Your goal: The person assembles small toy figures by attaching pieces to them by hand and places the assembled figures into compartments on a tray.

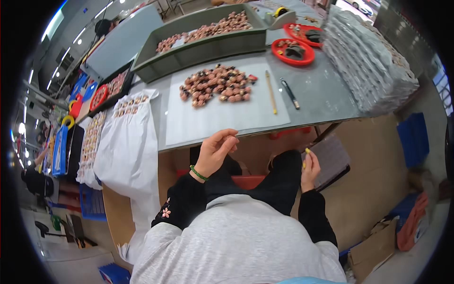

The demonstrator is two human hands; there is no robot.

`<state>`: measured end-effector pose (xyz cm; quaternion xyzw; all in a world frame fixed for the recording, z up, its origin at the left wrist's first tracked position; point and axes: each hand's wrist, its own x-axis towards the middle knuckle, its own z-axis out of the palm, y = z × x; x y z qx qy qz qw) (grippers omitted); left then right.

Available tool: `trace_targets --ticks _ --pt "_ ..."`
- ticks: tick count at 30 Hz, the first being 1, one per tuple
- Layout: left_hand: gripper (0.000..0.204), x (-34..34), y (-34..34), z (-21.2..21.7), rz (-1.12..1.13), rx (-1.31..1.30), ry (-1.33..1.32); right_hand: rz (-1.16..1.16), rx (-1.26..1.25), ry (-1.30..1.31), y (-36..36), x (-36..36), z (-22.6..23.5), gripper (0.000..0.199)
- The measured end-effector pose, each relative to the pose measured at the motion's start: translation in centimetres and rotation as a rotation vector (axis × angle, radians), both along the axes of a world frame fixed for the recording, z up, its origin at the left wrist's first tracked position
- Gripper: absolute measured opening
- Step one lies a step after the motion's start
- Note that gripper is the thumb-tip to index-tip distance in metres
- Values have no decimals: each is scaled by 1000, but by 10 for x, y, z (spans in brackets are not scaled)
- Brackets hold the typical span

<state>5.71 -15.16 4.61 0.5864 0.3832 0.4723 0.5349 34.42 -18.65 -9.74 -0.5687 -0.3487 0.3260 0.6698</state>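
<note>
My left hand (215, 151) is nearer: its grip is pinched narrow, contents too small to tell. Bead pile (215, 85) lies straight ahead on the worktop (326, 94). Right hand (309, 168) pinches a small yellow piece (307, 151) by my knee.

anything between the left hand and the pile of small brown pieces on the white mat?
Nothing visible. The left hand hovers at the table's near edge; between it and the pile of small brown pieces lies only bare white mat. The wooden stick lies off to the right.
</note>
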Motion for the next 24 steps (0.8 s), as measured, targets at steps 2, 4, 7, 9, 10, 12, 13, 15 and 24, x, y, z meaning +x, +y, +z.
trace_targets --ticks 2,4,7,9,10,12,13,15,24 --pt "22 -24 -3 -6 37 34 -35 92 72 -113 11 -33 24 23" --pt "22 -42 1 -13 53 36 -34 149 186 -188 23 -67 49 23" --pt "23 -60 19 -24 50 10 -159 256 199 -291 47 -111 82 26" --pt "23 -64 31 -34 48 -32 -239 274 176 -361 65 -131 96 27" --pt "23 -66 35 -38 38 -33 -263 278 155 -479 74 -138 101 28" --pt "24 -68 40 -46 -19 -78 -339 282 114 -621 95 -147 107 29" --pt "24 -70 40 -50 -43 -88 -360 275 130 -727 107 -148 108 30" --pt "24 -74 36 -55 -60 -120 -365 276 136 -846 132 -147 110 30" --pt "25 -106 11 -55 34 -148 -294 109 -5 -1003 247 -137 102 38"
